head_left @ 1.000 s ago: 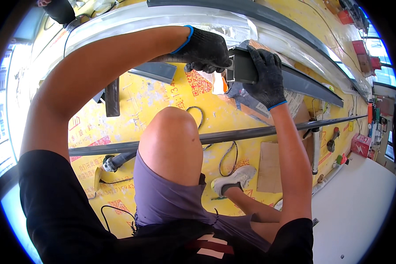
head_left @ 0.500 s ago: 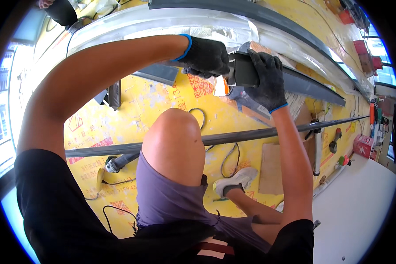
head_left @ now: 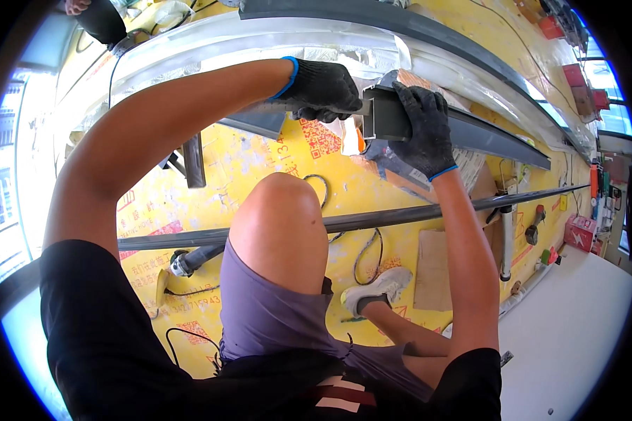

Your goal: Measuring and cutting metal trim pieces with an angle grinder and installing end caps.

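Note:
My left hand [head_left: 323,91], in a black glove with a blue cuff, is closed around a thin flat grey metal bar [head_left: 364,107]. Its tip meets the open end of a dark grey hollow metal profile [head_left: 390,119]; whether it reaches inside, I cannot tell. My right hand [head_left: 427,128], gloved the same way, grips the profile just behind that end, with fingers over the top and side. From there the profile runs off to the right. The bar's kind is unclear, as my left glove covers much of it.
A long dark bar [head_left: 379,217] crosses the yellow-covered floor [head_left: 239,165] beyond my raised knee. A corded power tool [head_left: 189,262] lies at left, a cardboard piece [head_left: 432,270] at right. Plastic-wrapped lengths and another dark profile [head_left: 372,22] lie farther off. Another person's hand [head_left: 76,5] shows top left.
My left hand has drawn slightly left, away from the profile's end, and more of the bar shows between them. My right hand still grips the profile in nearly the same place.

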{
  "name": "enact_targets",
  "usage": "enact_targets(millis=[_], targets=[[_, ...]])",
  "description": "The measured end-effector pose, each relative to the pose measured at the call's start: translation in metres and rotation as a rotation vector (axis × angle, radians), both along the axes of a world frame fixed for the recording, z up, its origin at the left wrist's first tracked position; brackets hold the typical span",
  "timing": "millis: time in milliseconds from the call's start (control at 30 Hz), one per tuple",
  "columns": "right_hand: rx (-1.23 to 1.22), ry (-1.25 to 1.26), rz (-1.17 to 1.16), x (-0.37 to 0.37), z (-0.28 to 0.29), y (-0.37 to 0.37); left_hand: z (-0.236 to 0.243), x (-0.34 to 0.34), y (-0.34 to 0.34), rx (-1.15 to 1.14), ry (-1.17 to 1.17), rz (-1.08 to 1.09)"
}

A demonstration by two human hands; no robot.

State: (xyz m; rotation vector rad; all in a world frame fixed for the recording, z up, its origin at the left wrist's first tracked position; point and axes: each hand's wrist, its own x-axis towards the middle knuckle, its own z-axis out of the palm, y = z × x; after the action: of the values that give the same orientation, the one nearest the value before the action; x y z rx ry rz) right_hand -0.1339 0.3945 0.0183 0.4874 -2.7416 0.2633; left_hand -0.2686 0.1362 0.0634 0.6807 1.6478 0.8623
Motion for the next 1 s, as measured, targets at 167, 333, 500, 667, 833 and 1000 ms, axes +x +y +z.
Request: enact_targets(millis=[167, 333, 500, 667, 833, 1000], targets=[[-0.004, -0.014, 0.032, 0.002, 0.007, -0.004, -0.002, 0.001, 0.014, -0.103, 0.089, -0.068], [-0.005, 0.014, 0.032, 0.001, 0.007, -0.005, -0.011, -0.002, 0.013, -0.001, 0.218, -0.117], [-0.001, 0.014, 0.01, 0.0, 0.005, -0.002, 0.01, 0.005, 0.017, 0.032, 0.169, -0.015], [0.03, 0.012, 0.072, -0.004, 0.007, -0.004, -0.012, -0.01, 0.012, 0.256, 0.646, -0.284], [0.013, 0.014, 0.046, 0.002, 0.001, 0.001, -0.026, -0.001, 0.014, 0.229, 0.634, -0.3], [0.002, 0.008, 0.037, 0.002, 0.001, 0.003, -0.011, 0.003, 0.016, -0.041, 0.227, -0.045]])
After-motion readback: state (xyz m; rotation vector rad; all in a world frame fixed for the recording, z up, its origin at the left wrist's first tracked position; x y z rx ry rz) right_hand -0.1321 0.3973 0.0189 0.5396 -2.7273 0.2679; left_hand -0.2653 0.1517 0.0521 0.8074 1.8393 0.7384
